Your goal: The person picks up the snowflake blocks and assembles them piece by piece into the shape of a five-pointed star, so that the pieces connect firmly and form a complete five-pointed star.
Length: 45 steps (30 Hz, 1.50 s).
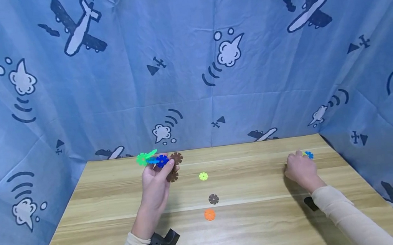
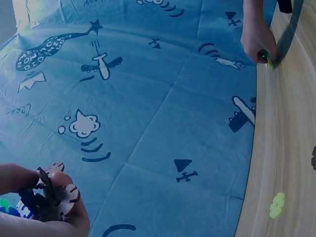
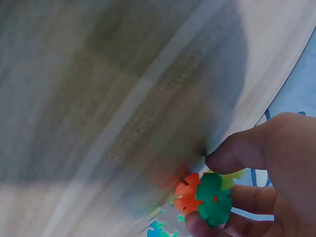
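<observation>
My left hand is raised over the table's left half, gripping a joined chain of notched plastic discs. The chain has green discs, a dark blue disc and brown discs; the left wrist view shows the brown ones between thumb and fingers. Low over the far right of the table, my right hand curls around another cluster of discs. In the right wrist view a green disc and an orange disc show at the fingers, with grey and blue discs beyond.
Between the hands, a yellow-green disc, a brown disc and an orange disc lie singly on the wooden table. A blue patterned curtain hangs behind the table's back edge and along its sides.
</observation>
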{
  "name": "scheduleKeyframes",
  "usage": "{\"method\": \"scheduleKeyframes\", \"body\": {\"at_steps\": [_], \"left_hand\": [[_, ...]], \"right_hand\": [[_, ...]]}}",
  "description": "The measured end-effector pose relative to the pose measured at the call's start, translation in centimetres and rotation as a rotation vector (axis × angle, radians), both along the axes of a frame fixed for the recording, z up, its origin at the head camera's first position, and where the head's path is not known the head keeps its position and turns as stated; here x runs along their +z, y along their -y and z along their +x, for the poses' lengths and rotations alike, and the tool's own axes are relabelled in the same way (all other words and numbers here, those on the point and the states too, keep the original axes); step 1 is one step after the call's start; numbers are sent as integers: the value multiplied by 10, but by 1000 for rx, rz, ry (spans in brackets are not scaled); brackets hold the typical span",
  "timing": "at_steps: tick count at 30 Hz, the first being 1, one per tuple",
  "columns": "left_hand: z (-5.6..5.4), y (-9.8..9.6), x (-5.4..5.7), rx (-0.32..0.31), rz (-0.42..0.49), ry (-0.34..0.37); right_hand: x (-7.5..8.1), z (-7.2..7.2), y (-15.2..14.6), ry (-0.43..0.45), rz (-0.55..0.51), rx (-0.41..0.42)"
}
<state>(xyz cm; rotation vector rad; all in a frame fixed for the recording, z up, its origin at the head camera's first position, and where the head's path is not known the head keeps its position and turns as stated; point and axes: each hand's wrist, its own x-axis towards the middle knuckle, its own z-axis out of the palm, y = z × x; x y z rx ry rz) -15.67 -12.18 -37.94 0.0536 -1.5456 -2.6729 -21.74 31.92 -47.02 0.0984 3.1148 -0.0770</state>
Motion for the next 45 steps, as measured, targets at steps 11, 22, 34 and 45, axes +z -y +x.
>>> {"method": "scheduleKeyframes", "body": {"at_steps": [11, 22, 34, 45], "left_hand": [[1, -2, 0, 2, -31, 17], [2, -2, 0, -3, -55, 16], [2, -7, 1, -17, -57, 9], [3, -15, 5, -53, -61, -20]], "right_hand": [[11, 4, 14, -180, -128, 65], [57, -4, 51, -442, -399, 179], [111, 3, 129, -541, -912, 384], [127, 25, 210, -226, -1604, 356]]}}
